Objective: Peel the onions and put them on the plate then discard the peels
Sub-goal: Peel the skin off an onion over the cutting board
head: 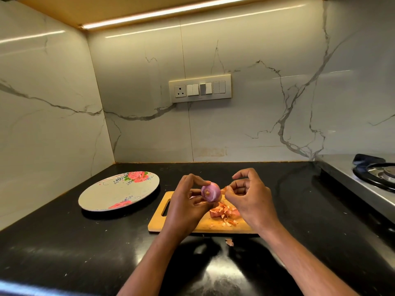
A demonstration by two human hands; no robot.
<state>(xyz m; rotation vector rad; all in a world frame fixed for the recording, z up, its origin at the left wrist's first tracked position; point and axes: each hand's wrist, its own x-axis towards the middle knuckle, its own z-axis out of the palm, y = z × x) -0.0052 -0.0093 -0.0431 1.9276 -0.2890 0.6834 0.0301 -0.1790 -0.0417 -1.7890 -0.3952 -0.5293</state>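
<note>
At frame centre, the left hand cradles the onion above the cutting board (catching peels) while the right hand pinches a skin strip, plate waiting left.

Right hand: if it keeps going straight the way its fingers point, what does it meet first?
Probably the onion held in the left hand; the right hand points leftward at it, pinching a bit of peel. Depth is uncertain.

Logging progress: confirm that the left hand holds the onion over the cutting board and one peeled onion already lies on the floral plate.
Not quite. In the head view the floral plate holds no onion. The rest stands: the left hand holds the onion over the cutting board.
</note>
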